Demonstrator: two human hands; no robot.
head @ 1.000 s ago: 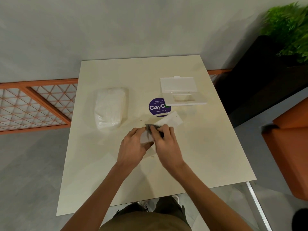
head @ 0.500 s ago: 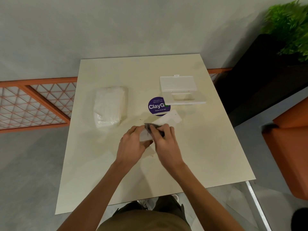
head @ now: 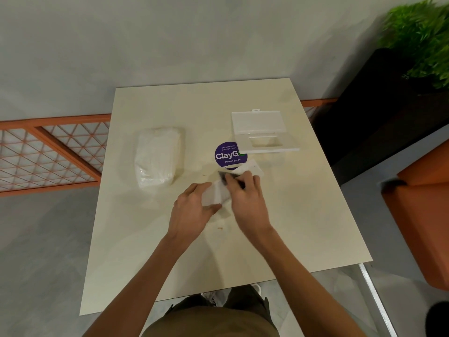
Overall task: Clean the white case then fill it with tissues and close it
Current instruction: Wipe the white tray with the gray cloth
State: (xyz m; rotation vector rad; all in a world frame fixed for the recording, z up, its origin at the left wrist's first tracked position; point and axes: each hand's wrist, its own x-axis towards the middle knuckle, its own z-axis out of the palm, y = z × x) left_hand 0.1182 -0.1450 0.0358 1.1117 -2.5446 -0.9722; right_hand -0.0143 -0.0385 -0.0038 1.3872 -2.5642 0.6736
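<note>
A flat white case part (head: 215,195) lies on the beige table (head: 303,210) near the middle. My left hand (head: 192,212) grips its near end. My right hand (head: 247,203) presses a dark grey cloth (head: 224,176) onto its top, and the fingers are blurred. The far end of the part shows past my right hand. The other white case part (head: 257,124), a frame with a rectangular opening and its flap raised, sits at the back right. A plastic-wrapped pack of white tissues (head: 158,156) lies at the left.
A round purple sticker (head: 227,155) is on the table between the tissue pack and the frame. A black planter with a green plant (head: 379,113) stands at the right, an orange seat (head: 422,215) nearer. An orange lattice railing (head: 48,152) runs along the left.
My right hand with the cloth has slid slightly right along the case part, baring more white beside my left hand. The other objects have not moved.
</note>
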